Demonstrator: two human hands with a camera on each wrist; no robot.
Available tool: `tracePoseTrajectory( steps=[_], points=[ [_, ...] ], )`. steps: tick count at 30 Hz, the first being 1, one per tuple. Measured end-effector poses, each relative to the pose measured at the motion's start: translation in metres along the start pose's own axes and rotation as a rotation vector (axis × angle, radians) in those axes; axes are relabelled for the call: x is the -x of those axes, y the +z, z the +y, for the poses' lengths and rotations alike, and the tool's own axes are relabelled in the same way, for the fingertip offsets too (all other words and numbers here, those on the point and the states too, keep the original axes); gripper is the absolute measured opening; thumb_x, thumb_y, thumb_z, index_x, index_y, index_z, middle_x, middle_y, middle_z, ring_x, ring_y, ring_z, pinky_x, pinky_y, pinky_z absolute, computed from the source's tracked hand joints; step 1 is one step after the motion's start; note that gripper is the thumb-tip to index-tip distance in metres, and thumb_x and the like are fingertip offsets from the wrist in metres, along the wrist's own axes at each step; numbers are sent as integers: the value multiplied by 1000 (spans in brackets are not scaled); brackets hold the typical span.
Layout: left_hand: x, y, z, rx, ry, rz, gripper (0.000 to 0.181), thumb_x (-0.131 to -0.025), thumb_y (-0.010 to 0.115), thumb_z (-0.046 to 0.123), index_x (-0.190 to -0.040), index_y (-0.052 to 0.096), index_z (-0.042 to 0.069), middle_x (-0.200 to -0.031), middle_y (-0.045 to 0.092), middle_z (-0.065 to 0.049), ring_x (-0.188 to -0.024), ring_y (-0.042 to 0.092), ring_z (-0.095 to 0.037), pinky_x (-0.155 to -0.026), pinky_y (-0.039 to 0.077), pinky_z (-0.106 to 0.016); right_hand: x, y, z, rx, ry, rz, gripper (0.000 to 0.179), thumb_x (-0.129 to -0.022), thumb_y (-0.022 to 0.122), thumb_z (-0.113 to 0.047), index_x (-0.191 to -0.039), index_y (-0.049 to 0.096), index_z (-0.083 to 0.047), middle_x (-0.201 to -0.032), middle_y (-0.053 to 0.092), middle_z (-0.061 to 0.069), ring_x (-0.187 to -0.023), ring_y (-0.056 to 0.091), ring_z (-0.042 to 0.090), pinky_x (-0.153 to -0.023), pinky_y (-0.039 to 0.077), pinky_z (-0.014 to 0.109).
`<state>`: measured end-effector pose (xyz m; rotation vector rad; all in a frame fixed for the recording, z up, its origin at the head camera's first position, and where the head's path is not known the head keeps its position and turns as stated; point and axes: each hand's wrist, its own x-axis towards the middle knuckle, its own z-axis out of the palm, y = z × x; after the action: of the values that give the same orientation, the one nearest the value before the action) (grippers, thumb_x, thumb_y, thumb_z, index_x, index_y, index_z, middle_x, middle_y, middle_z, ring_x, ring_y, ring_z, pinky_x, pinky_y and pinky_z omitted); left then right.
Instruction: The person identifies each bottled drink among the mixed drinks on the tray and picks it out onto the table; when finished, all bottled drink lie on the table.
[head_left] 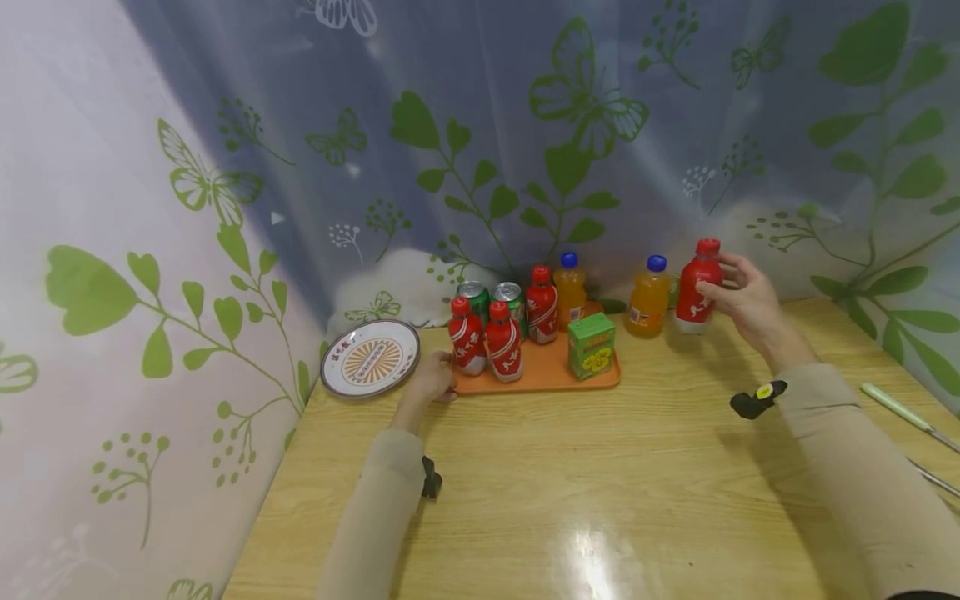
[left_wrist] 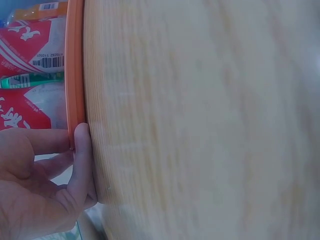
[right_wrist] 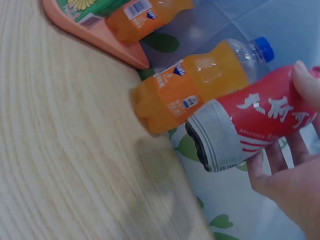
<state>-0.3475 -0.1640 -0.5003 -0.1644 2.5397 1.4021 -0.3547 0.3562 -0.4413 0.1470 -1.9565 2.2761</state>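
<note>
My right hand grips a red cola bottle with a red cap at the back right. In the right wrist view the bottle's dark base shows, tilted and off the table. Beside it stands a blue-capped orange soda bottle. My left hand pinches the near left corner of an orange tray, with the thumb on the outside of the rim. On the tray are three red bottles, two green cans, another orange soda bottle and a green drink carton.
A round plate with a striped centre lies left of the tray, close to my left hand. At the right edge lies a green-handled utensil. Patterned curtain runs behind the wooden table, which spreads in front of the tray.
</note>
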Motion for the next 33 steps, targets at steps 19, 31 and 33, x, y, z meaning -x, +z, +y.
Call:
tracePoseTrajectory(
  steps=[19,31,33],
  points=[
    [-2,0,-1,1,-22,-1,72,-87,54,-9,-158,41,0,-158,47,-28,-67,58,-12,-55,58,-15,-12,9,16,388,77,182,68,-97,75,-17,-157,44,-21,-148,51,5,-112,52,7,-81,56,5],
    [2,0,3,-28,-45,-4,70,-90,53,-8,-158,41,2,-140,59,-29,-67,58,-12,-58,59,-17,-14,14,18,476,104,207,75,-101,71,-22,-165,32,-18,-172,28,21,-151,40,42,-101,56,18],
    [1,-1,3,-31,-43,-7,70,-90,52,-8,-158,41,2,-141,59,-29,-66,59,-11,-58,60,-18,-14,14,18,480,114,206,75,-101,69,-20,-166,31,-17,-173,27,21,-152,39,43,-104,56,21]
  ],
)
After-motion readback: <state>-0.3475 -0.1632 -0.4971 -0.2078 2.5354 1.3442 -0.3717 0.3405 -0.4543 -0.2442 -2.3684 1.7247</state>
